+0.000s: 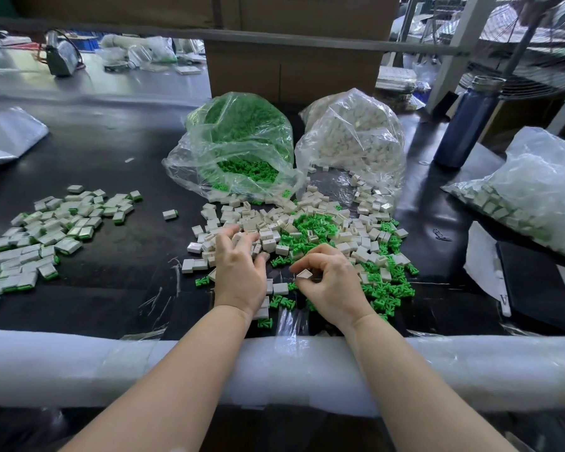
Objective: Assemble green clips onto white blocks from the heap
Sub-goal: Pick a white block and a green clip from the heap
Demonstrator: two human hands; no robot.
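Note:
A mixed heap [310, 230] of white blocks and green clips lies on the black table in front of me. My left hand [238, 269] reaches into the heap's near left side with fingers spread and slightly bent over the white blocks; whether it holds one is hidden. My right hand [330, 282] pinches a single white block [304, 275] between thumb and fingers, just above scattered green clips [385, 288]. A spread of assembled blocks with green ends [46, 236] lies at the left.
An open clear bag of green clips [242, 148] and a clear bag of white blocks [353, 135] stand behind the heap. Another filled bag [522, 197] lies at right, near a dark blue bottle [467, 122]. A padded white rail [111, 363] runs along the table's near edge. A cardboard box [294, 66] is at the back.

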